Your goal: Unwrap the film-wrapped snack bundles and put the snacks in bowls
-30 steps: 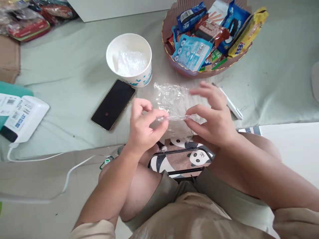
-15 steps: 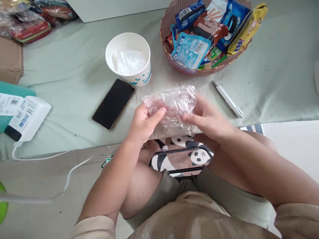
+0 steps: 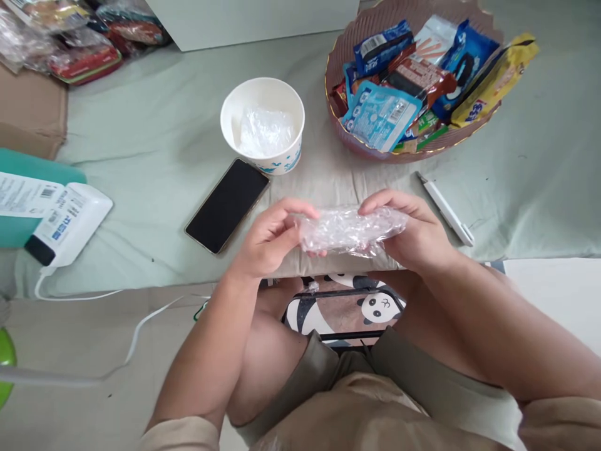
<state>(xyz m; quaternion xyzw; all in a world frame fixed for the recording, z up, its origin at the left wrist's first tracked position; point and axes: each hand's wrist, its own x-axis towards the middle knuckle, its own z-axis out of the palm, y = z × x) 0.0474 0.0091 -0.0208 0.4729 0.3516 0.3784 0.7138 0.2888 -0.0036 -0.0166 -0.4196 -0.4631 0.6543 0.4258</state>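
Note:
Clear crinkled plastic film (image 3: 350, 232) is stretched sideways between my hands, gathered into a narrow folded strip above the table's front edge. My left hand (image 3: 270, 241) is closed on its left end, thumb in front and some fingertips showing beneath. At the right end, my right hand (image 3: 410, 228) grips it, with the index finger lying along the top edge. Just beyond stands a white paper tub (image 3: 293, 147) with blue print, holding another piece of folded clear plastic (image 3: 267, 130). A dark-screened phone (image 3: 228, 205) lies beside the tub, left of my left hand.
A pink ribbed bowl (image 3: 350, 141) of wrapped snacks stands at the back right. A white box cutter or pen-like tool (image 3: 446, 210) lies right of my right hand. On the left are a teal container (image 3: 28, 232) with a white device (image 3: 77, 216), a cable, and a cardboard box (image 3: 32, 109).
The plastic film has gone from a wider crumpled sheet to a narrower folded strip. My fingers have shifted to its upper edge. The whole view has moved slightly.

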